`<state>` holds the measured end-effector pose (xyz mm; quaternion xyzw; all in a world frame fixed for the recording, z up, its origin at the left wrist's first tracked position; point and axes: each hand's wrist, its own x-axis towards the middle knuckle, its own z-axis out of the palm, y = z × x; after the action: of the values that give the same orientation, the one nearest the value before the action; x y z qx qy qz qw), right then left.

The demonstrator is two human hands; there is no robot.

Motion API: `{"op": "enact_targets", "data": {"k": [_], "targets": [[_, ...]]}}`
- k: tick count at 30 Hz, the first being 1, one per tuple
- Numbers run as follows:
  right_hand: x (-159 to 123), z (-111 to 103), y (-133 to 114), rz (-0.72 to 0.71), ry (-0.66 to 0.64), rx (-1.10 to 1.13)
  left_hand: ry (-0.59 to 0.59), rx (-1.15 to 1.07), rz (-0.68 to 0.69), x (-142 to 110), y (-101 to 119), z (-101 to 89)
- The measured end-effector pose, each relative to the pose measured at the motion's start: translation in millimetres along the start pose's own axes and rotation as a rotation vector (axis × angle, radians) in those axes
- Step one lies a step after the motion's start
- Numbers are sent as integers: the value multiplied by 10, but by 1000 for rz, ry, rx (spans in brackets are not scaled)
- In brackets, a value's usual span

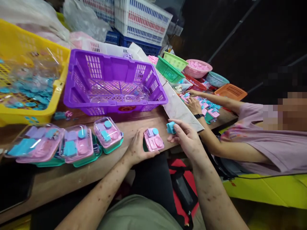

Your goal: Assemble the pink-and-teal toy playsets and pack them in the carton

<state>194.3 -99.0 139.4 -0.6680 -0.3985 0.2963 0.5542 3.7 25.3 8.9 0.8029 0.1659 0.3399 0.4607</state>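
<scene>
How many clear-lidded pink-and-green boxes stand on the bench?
3: the leftmost box in front of the yellow basket, the middle box beside it, and the right box, before the purple basket and nearest the left hand. Others may be hidden.

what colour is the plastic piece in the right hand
The plastic piece is light blue, seen in the head view.

Pink tray [151,147] and small blue piece [170,127] in front of the purple basket [96,111]

The tray sits face up, slightly turned, in front of the basket's right end, apart from it. A lilac block [150,131] and blue disc [155,131] stand side by side toward the basket. The chunky small blue piece is held near the basket's front right corner.
</scene>
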Motion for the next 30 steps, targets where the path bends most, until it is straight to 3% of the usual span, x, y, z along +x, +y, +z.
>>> {"op": "enact_targets", "data": {"k": [3, 8, 13, 18, 23, 30], "targets": [[-222, 122, -120, 113, -71, 200, 16, 11, 28, 3, -13, 9], [-296, 276, -126, 135, -97, 304, 41, -7, 77, -1, -16, 41], [-285, 288, -90, 41, -83, 133, 58, -17, 49, 2, 3, 44], [-287, 304, -108, 23, -105, 156, 59, -22, 43, 0, 38, 31], [-255, 302, -82, -110, 1, 30, 57, 1, 48, -1, 32, 31], [-288, 357, 155, -107, 74, -128, 64, 8, 60, 14, -7, 57]]}}
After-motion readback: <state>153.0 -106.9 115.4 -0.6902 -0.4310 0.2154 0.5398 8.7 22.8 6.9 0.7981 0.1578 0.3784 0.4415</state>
